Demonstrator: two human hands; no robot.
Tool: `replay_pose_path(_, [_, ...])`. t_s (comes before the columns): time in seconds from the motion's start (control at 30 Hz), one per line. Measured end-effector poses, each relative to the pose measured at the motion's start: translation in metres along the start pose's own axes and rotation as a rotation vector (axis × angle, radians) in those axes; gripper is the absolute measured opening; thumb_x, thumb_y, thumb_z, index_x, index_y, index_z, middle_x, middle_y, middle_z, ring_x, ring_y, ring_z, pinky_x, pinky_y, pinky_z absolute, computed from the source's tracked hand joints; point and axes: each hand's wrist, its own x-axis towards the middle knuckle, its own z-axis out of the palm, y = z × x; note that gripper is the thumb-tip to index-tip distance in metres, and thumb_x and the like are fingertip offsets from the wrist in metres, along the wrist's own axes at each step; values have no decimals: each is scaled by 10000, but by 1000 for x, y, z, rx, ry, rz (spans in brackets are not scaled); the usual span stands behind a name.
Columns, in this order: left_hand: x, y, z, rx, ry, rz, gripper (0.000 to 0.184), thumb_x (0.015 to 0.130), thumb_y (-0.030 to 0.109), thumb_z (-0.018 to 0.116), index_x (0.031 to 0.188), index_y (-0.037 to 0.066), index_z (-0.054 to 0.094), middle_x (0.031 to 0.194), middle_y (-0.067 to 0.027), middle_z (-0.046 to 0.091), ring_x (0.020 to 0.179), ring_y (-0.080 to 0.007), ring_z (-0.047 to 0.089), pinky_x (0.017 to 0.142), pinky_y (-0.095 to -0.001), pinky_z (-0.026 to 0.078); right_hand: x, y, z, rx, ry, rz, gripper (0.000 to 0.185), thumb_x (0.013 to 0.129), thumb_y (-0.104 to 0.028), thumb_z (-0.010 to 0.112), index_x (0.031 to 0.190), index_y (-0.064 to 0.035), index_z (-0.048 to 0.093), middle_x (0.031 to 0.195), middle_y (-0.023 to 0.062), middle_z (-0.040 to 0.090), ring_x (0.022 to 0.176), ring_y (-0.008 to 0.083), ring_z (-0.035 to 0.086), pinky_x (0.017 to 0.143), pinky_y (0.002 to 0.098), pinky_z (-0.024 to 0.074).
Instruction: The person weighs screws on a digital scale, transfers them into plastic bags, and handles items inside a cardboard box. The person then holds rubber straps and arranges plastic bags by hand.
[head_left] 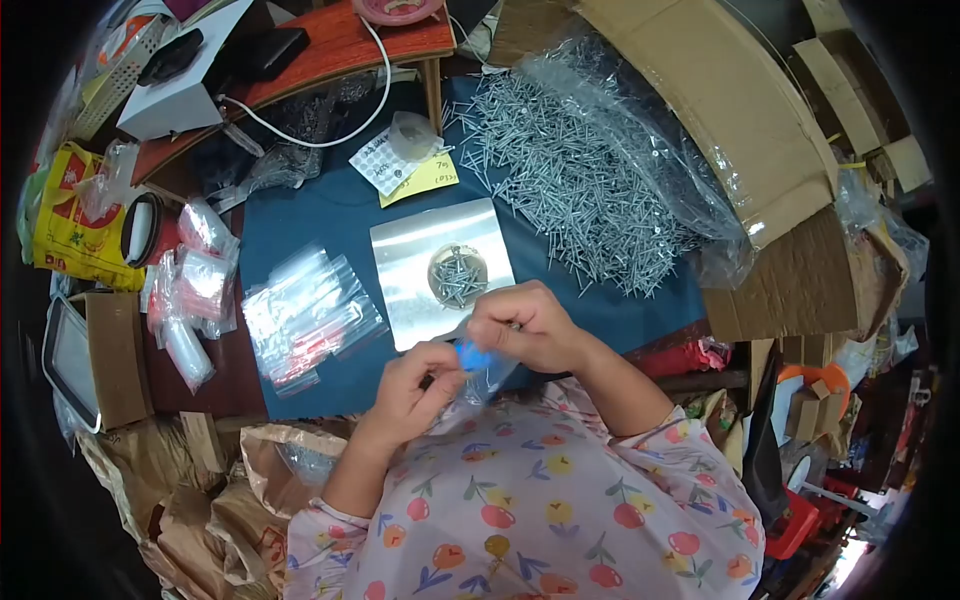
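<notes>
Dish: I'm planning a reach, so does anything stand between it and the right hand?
Nothing visible does: the dish sits uncovered on the plate, close to the right hand, which is at the bag.

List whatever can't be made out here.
Head view:
Blue thing: too small to identify, partly covered by the left hand and right hand.
Yellow note: writing too small to read fully, part hidden under the white sheet.
Pink dish: cut off by the top edge.

I note red wooden shelf (330, 72) at back L, bearing pink dish (398, 9); white box (203, 92) w/ dark device (170, 57) on top. White cable (387, 78) loops past shelf edge. Far L: yellow plastic bag (82, 222). Brown paper bags (195, 520) nr cardboard box (116, 360), front L.
</notes>
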Motion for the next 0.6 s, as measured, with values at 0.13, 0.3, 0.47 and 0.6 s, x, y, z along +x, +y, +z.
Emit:
replay_pose_path(0.13, [8,10,-9,-29,-126,-170,133,806,56,664,875,12,560,931,-109,566,797,-151,551,696,-272,444,0,2,-5,-24,144,143,295,942,-257,552,781,-11,575,652,28,523,612,92,452,571,262,411])
replay_pose_path(0.3, [15,13,-5,49,29,110,129,737,31,692,769,31,567,921,-99,538,892,-218,537,817,-339,413,0,4,-1,-124,60,29,307,942,-280,548,784,-20,586,636,58,521,581,111,449,556,270,412])
replay_pose_path(0.47, [5,10,-17,182,296,300,207,685,-9,724,656,56,530,917,-103,562,964,-265,579,849,-405,435,-1,15,-10,-216,-52,206,276,935,-268,542,821,-26,612,693,113,575,606,180,547,582,318,447])
replay_pose_path(0.6, [-19,-2,-65,523,433,183,211,725,-1,687,647,53,499,1131,-192,557,1219,-374,456,1014,-496,305,-11,26,-41,-641,153,218,195,896,-202,565,853,-24,631,743,158,615,666,299,605,620,375,471])
